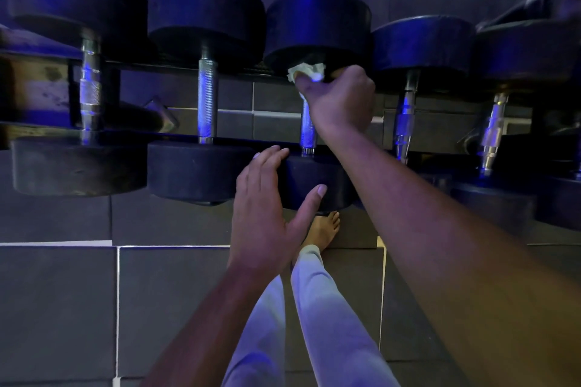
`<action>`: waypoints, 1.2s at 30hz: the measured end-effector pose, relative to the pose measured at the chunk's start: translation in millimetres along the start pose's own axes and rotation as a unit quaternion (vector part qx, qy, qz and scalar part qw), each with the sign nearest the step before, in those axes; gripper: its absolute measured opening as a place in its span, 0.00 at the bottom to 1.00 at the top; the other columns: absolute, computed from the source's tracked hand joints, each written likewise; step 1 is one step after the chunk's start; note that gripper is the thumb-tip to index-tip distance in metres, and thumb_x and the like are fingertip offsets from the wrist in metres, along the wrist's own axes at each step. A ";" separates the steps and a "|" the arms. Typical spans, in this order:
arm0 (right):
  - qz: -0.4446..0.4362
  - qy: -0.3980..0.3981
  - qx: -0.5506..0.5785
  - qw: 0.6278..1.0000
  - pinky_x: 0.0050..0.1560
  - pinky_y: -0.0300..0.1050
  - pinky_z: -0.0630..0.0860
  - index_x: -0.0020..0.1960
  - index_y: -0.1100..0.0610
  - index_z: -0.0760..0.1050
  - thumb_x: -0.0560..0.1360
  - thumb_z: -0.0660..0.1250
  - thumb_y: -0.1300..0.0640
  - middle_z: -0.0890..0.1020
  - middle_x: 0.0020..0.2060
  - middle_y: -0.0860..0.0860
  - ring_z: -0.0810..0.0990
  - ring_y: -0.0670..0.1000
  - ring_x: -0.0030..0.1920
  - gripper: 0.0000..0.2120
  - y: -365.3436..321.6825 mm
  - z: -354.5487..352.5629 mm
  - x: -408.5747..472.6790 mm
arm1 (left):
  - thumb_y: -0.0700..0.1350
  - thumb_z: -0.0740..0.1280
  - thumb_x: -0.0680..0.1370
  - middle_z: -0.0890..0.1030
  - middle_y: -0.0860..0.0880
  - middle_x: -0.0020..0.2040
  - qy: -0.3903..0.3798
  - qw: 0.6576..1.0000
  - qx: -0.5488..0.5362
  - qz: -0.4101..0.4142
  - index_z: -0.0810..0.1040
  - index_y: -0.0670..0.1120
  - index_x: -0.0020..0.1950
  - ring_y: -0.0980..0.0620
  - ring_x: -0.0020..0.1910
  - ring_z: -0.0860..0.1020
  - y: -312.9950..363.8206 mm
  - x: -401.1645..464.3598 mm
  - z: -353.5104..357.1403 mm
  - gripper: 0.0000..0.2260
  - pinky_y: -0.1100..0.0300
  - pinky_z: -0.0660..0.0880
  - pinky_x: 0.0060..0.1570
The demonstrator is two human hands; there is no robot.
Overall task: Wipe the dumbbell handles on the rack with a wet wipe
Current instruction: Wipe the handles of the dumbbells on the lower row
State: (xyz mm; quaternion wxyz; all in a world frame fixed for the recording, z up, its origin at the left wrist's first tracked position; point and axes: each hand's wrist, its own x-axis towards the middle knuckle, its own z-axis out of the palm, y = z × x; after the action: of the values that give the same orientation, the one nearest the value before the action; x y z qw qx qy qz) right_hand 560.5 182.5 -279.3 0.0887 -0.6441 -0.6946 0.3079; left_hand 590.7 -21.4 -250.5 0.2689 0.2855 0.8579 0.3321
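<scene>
Several black dumbbells with metal handles lie side by side on a rack (pixel 239 72). My right hand (pixel 339 100) is wrapped around the upper part of the middle dumbbell's handle (pixel 307 132), gripping a white wet wipe (pixel 306 72) that bunches out above my fingers against the far weight head. My left hand (pixel 270 207) rests with straight fingers on the near weight head (pixel 314 179) of the same dumbbell, thumb spread across its face. The lower part of that handle shows bare below my right hand.
Neighbouring handles stand to the left (pixel 207 100) and right (pixel 405 116) of the one I hold. Below the rack are dark floor tiles (pixel 63 308), and my legs in light trousers (pixel 314 324) with a bare foot (pixel 323 229) under the rack's edge.
</scene>
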 end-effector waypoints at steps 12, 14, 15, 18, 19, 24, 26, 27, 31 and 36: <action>0.170 -0.174 0.323 0.914 0.45 0.49 0.87 0.42 0.56 0.80 0.76 0.76 0.64 0.86 0.39 0.52 0.85 0.51 0.39 0.07 25.5 -23.0 21.7 | 0.60 0.74 0.81 0.72 0.51 0.79 0.012 1.000 0.007 0.002 0.71 0.45 0.80 0.47 0.80 0.68 0.4 -1.3 2.5 0.32 0.48 0.64 0.80; 0.189 -0.183 0.320 0.910 0.41 0.47 0.87 0.43 0.55 0.77 0.78 0.71 0.68 0.84 0.39 0.52 0.84 0.50 0.35 0.10 22.0 -22.6 22.3 | 0.60 0.74 0.81 0.72 0.51 0.79 0.016 1.000 0.012 0.007 0.71 0.45 0.80 0.46 0.80 0.68 0.2 -1.2 3.0 0.32 0.47 0.65 0.80; 0.194 -0.177 0.306 0.915 0.39 0.47 0.86 0.43 0.55 0.76 0.79 0.69 0.69 0.83 0.39 0.52 0.84 0.50 0.34 0.11 20.7 -20.2 23.4 | 0.60 0.74 0.82 0.72 0.50 0.79 0.016 1.000 0.013 0.009 0.71 0.45 0.80 0.47 0.80 0.68 0.0 -0.9 3.1 0.32 0.47 0.65 0.80; 0.229 -0.153 0.291 0.916 0.36 0.51 0.86 0.47 0.56 0.76 0.79 0.66 0.69 0.84 0.43 0.55 0.85 0.52 0.33 0.09 19.1 -12.7 26.8 | 0.60 0.73 0.82 0.72 0.50 0.79 0.015 1.000 0.017 0.011 0.71 0.45 0.80 0.48 0.80 0.68 -0.8 -0.8 3.0 0.32 0.48 0.64 0.80; 0.241 -0.146 0.297 0.912 0.39 0.56 0.87 0.50 0.57 0.77 0.78 0.65 0.69 0.85 0.47 0.57 0.87 0.56 0.37 0.08 19.5 -11.4 27.3 | 0.60 0.73 0.82 0.72 0.50 0.79 0.015 1.000 0.018 0.011 0.71 0.45 0.80 0.48 0.80 0.68 -0.8 -1.0 2.9 0.32 0.49 0.64 0.80; 0.194 -0.176 0.267 0.927 0.51 0.58 0.86 0.45 0.55 0.74 0.79 0.68 0.64 0.84 0.48 0.56 0.86 0.57 0.49 0.07 16.3 -12.7 29.3 | 0.60 0.73 0.82 0.72 0.50 0.79 0.016 1.000 0.020 0.011 0.71 0.45 0.80 0.47 0.80 0.68 -0.2 -1.0 3.2 0.32 0.49 0.64 0.81; 0.172 -0.231 0.287 0.914 0.48 0.54 0.86 0.48 0.55 0.74 0.80 0.70 0.59 0.82 0.42 0.51 0.84 0.51 0.44 0.06 16.5 -17.1 28.2 | 0.60 0.73 0.82 0.72 0.50 0.79 0.016 1.000 0.024 0.012 0.71 0.44 0.80 0.46 0.81 0.68 -0.5 -1.1 3.4 0.32 0.48 0.64 0.80; 0.172 -0.260 0.305 0.900 0.45 0.51 0.85 0.51 0.55 0.73 0.80 0.70 0.58 0.81 0.40 0.51 0.82 0.49 0.41 0.05 17.5 -19.1 27.7 | 0.60 0.73 0.82 0.72 0.49 0.79 0.015 1.000 0.025 0.012 0.71 0.44 0.80 0.46 0.81 0.68 -0.7 -1.1 3.5 0.32 0.48 0.64 0.80; 0.204 -0.309 0.392 0.842 0.49 0.51 0.80 0.54 0.57 0.76 0.82 0.62 0.59 0.80 0.40 0.54 0.79 0.51 0.41 0.05 19.7 -25.0 27.8 | 0.60 0.73 0.82 0.72 0.49 0.79 0.018 0.999 0.028 0.015 0.71 0.44 0.80 0.45 0.81 0.68 -1.5 -1.1 3.7 0.32 0.48 0.63 0.80; 0.183 -0.237 0.323 0.898 0.51 0.52 0.85 0.58 0.60 0.79 0.82 0.67 0.61 0.84 0.47 0.55 0.83 0.53 0.47 0.07 16.7 -11.2 29.3 | 0.60 0.73 0.82 0.72 0.49 0.79 0.021 0.999 0.030 0.018 0.71 0.44 0.80 0.45 0.81 0.68 -2.0 -1.1 5.0 0.32 0.47 0.64 0.80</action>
State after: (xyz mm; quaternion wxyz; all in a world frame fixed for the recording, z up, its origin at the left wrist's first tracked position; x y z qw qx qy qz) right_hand 575.9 213.6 -287.6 0.0668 -0.6038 -0.4273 0.6697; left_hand 594.0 -21.2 -254.8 0.2361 0.3015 0.8676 0.3173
